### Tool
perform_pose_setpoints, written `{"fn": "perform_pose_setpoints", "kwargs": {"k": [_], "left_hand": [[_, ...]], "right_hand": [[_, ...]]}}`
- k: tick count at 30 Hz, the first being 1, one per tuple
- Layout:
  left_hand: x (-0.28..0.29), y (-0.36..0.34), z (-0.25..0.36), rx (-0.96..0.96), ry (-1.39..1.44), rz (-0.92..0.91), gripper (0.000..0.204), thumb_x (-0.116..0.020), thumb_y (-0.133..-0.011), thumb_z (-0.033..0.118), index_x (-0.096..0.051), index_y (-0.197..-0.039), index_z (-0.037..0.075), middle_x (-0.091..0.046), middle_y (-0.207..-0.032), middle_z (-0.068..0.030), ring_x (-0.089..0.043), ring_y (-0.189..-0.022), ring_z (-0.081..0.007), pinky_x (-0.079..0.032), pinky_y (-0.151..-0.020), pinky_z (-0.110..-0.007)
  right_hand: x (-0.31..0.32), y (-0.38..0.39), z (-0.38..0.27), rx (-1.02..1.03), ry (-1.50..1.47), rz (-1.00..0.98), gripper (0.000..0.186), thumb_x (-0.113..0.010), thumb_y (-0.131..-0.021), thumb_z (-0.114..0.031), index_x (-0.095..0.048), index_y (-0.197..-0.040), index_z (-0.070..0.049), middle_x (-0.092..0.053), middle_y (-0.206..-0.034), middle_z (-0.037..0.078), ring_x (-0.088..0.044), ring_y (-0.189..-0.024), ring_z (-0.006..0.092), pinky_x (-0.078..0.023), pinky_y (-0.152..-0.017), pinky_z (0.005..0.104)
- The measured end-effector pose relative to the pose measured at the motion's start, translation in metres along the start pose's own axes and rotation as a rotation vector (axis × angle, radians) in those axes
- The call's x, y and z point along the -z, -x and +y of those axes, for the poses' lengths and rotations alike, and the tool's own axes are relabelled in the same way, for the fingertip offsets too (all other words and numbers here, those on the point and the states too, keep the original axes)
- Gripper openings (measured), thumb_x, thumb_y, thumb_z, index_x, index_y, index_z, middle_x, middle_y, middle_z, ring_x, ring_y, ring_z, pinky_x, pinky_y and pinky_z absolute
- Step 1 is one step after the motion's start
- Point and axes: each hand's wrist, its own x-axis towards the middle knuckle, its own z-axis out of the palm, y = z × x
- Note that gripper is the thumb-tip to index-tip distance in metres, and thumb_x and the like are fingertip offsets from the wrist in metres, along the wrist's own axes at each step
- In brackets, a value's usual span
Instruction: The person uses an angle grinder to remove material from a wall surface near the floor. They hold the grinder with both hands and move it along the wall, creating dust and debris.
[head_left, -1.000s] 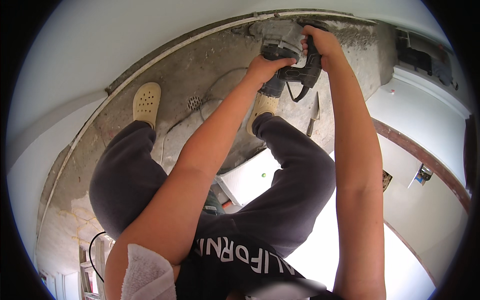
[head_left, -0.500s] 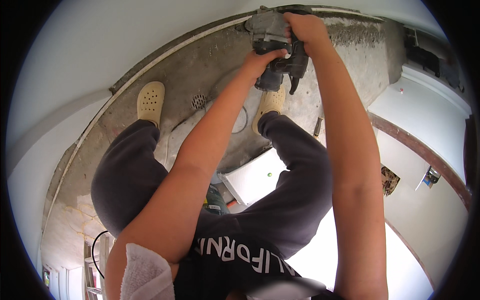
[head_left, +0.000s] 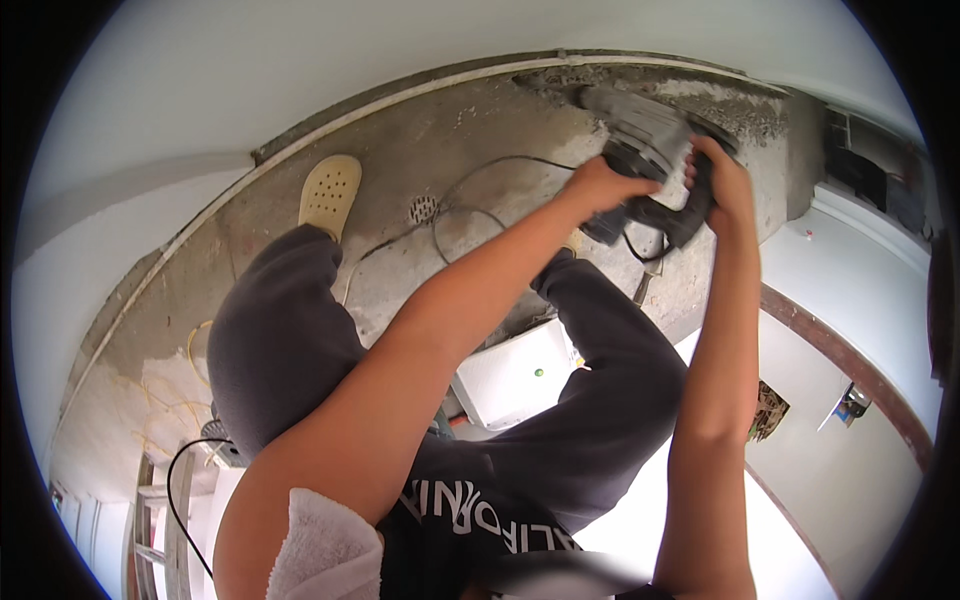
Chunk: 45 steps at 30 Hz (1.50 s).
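I see the grey power tool (head_left: 640, 150) clamped between both grips, my left hand (head_left: 600, 187) closed on its near side and my right hand (head_left: 722, 180) wrapped round its dark rear handle, its black cord (head_left: 470, 215) looping over the concrete floor (head_left: 400, 160) below them, past the drain (head_left: 424, 209).
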Motion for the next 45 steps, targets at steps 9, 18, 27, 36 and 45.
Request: {"fn": "perform_pose_setpoints", "kwargs": {"k": [9, 18, 27, 36, 45], "left_hand": [[-0.002, 0.056, 0.023, 0.089, -0.151, 0.052, 0.071, -0.091, -0.06, 0.053, -0.074, -0.105, 0.001, -0.076, -0.1, -0.0122, -0.073, -0.091, -0.0228, -0.055, -0.084, -0.033], [0.014, 0.053, 0.013, -0.009, 0.122, 0.05, 0.053, -0.09, -0.07, 0.038, -0.075, -0.106, 0.003, -0.076, -0.098, -0.0063, -0.07, -0.086, -0.0145, -0.054, -0.079, -0.029], [0.02, 0.038, 0.008, -0.03, 0.239, 0.058, 0.049, -0.089, -0.074, 0.036, -0.074, -0.108, 0.004, -0.075, -0.099, -0.0053, -0.069, -0.085, -0.013, -0.054, -0.078, -0.029], [0.025, 0.034, 0.019, -0.019, 0.385, 0.068, 0.062, -0.089, -0.07, 0.043, -0.07, -0.113, 0.002, -0.074, -0.104, -0.008, -0.07, -0.089, -0.0168, -0.054, -0.079, -0.031], [0.028, 0.028, 0.026, -0.039, 0.483, 0.07, 0.055, -0.09, -0.073, 0.035, -0.07, -0.112, 0.001, -0.074, -0.103, -0.0079, -0.07, -0.088, -0.0158, -0.054, -0.078, -0.03]], "right_hand": [[-0.024, 0.073, -0.028, 0.058, 0.087, 0.1, 0.024, -0.074, -0.085, -0.018, -0.069, -0.094, 0.003, -0.066, -0.077, 0.009, -0.061, -0.061, 0.0146, -0.05, -0.054, 0.0281], [-0.048, 0.057, -0.03, 0.068, 0.153, 0.014, 0.023, -0.072, -0.084, -0.018, -0.068, -0.088, 0.004, -0.066, -0.076, 0.01, -0.061, -0.06, 0.0163, -0.051, -0.054, 0.03], [-0.065, 0.03, -0.039, -0.023, 0.237, -0.037, 0.022, -0.069, -0.082, -0.018, -0.067, -0.085, 0.004, -0.067, -0.076, 0.011, -0.061, -0.061, 0.0182, -0.051, -0.057, 0.0316], [-0.082, 0.017, -0.057, 0.054, 0.321, -0.071, 0.021, -0.069, -0.079, -0.018, -0.068, -0.082, 0.003, -0.066, -0.075, 0.01, -0.06, -0.06, 0.0185, -0.05, -0.056, 0.0323], [-0.092, -0.001, -0.062, 0.077, 0.396, -0.09, 0.02, -0.068, -0.078, -0.018, -0.067, -0.079, 0.002, -0.065, -0.07, 0.009, -0.059, -0.057, 0.0183, -0.049, -0.054, 0.0338]]}}
